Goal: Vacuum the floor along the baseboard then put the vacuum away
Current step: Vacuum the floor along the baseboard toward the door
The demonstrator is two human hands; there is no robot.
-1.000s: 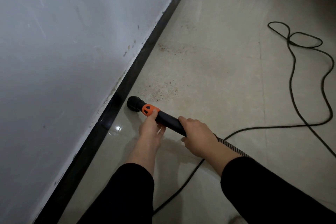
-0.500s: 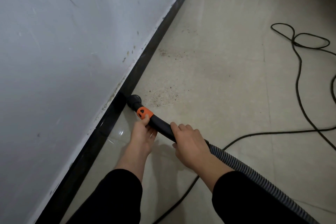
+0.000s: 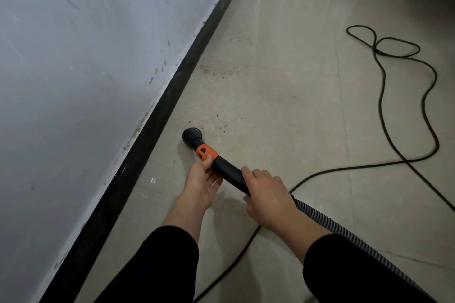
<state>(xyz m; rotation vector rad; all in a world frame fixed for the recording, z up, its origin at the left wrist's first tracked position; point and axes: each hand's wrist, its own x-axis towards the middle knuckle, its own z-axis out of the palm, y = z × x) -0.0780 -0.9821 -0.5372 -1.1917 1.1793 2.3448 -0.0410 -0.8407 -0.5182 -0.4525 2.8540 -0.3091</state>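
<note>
A black vacuum nozzle with an orange collar rests on the beige tiled floor, a short way out from the dark baseboard. My left hand grips the black wand just behind the orange collar. My right hand is wrapped around the wand farther back, where the ribbed grey hose begins and runs off to the lower right. Brown specks of dirt lie on the tile just past the nozzle, with more farther along the baseboard.
A black power cord loops across the floor on the right and passes under my right arm toward the bottom edge. The scuffed white wall fills the left side. The floor darkens at the top right.
The nozzle has pulled away from the baseboard, where it sat half a second ago, and moved out onto the tile toward the dirt. Both hands kept their hold.
</note>
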